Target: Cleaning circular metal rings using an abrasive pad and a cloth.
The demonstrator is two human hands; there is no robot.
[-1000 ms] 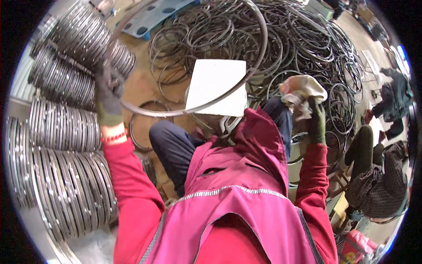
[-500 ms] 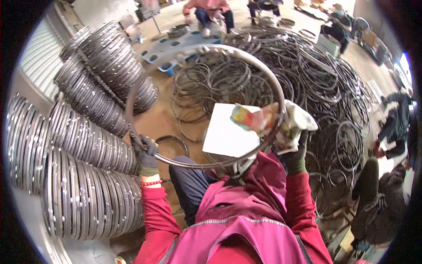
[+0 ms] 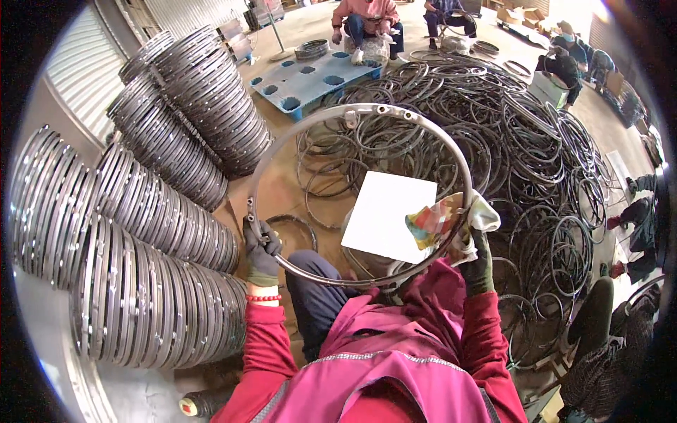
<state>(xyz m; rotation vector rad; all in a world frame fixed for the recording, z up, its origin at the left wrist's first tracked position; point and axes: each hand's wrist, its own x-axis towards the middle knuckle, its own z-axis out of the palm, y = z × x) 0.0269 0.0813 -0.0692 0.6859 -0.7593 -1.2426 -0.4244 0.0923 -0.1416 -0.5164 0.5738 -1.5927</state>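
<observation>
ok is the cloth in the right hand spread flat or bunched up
Bunched up: the cloth gathers in creased folds at the right hand, with a colourful flap jutting out to the left.

Held hoop (image 3: 367, 283): smooth, low-gloss, metal-looking | stacked hoops (image 3: 166, 299): glossy, metal-looking | rag (image 3: 483, 213): limp cloth | work gloves (image 3: 262, 257): matt fabric | pallet (image 3: 312, 84): smooth moulded plastic | apron (image 3: 381, 340): matt cloth

Layout about the held ring (image 3: 363, 283)
Ring stacks (image 3: 155, 292) at left; ring heap (image 3: 536, 141) ahead, right; pallet (image 3: 311, 86) beyond; board (image 3: 388, 211) beneath.
</observation>
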